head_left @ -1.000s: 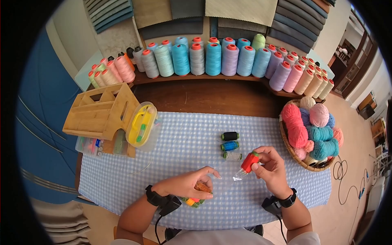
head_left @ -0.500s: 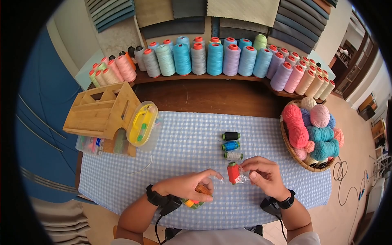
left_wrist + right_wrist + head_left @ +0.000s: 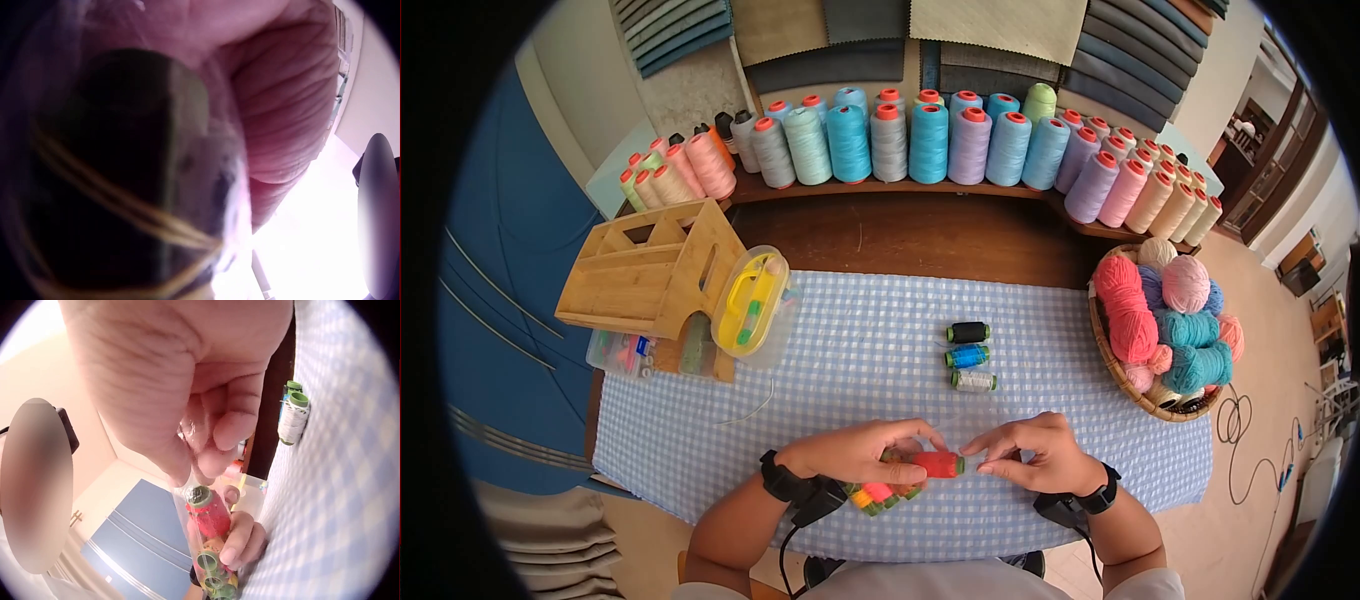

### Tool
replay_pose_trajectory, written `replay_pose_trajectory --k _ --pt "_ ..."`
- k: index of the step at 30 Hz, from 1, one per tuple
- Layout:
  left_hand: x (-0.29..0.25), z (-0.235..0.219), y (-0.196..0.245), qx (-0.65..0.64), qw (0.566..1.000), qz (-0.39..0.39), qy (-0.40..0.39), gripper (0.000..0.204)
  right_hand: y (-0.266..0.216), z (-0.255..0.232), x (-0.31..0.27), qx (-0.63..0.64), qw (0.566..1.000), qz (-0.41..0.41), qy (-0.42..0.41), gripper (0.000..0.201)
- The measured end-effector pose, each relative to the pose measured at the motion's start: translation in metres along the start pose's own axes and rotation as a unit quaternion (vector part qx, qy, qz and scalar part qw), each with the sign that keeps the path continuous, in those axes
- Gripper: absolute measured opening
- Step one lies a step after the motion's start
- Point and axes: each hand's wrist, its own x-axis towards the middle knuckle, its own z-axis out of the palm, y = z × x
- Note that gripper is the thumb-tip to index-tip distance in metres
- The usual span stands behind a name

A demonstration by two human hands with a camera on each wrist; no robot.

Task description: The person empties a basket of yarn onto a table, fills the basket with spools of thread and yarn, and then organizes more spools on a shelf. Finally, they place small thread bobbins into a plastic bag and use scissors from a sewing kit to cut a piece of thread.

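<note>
In the head view my left hand (image 3: 850, 450) grips a clear plastic package with orange, pink and yellow spools (image 3: 878, 493), and its fingertips rest at a red spool (image 3: 940, 464) lying sideways. My right hand (image 3: 1040, 455) is just right of that spool. Its thumb and fingertips pinch clear plastic (image 3: 180, 497) beside the green end of the red spool (image 3: 209, 515) in the right wrist view. The left wrist view is filled by my left palm (image 3: 287, 106) and a blurred dark spool (image 3: 119, 156) under clear plastic, crossed by tan strands.
Black (image 3: 968, 332), blue (image 3: 967, 356) and white (image 3: 974, 381) spools lie in a column beyond my hands. A yarn basket (image 3: 1108, 362) stands at the right, a wooden organizer (image 3: 625, 290) and yellow-lidded box (image 3: 750, 300) at the left. Large thread cones (image 3: 928, 145) line the back shelf.
The red spool has moved left and down from my right hand to my left hand, turning from upright to sideways. My right hand has come down and nearer to my left.
</note>
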Motion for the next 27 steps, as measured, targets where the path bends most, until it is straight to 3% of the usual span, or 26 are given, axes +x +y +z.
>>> replay_pose_trajectory --k 6,9,12,14,17,24,27 --pt "-0.001 0.002 0.004 -0.057 0.998 -0.022 0.029 0.047 -0.003 0.000 -0.001 0.008 1.000 0.003 -0.030 0.011" --pt "-0.002 0.002 0.006 0.032 0.998 0.041 0.029 0.051 -0.004 -0.002 -0.003 0.022 0.998 0.028 -0.055 0.011" --pt "-0.001 0.002 -0.002 -0.002 0.997 0.052 0.055 0.053 -0.007 -0.003 0.000 0.023 0.997 0.015 -0.067 0.012" --pt "-0.001 0.000 0.000 -0.093 0.992 0.040 0.078 0.052 -0.007 -0.002 0.003 0.016 0.997 -0.006 -0.070 0.012" --pt "-0.001 -0.002 -0.001 -0.137 0.986 0.032 0.086 0.053 -0.008 0.001 0.004 0.016 0.998 -0.044 -0.034 0.015" --pt "-0.002 -0.001 0.004 -0.131 0.987 0.025 0.093 0.057 -0.006 -0.002 0.002 0.023 0.998 -0.002 -0.066 0.011" --pt "-0.001 -0.001 0.002 -0.129 0.986 0.055 0.096 0.055 -0.006 -0.001 0.001 0.024 0.996 0.001 -0.084 0.012"
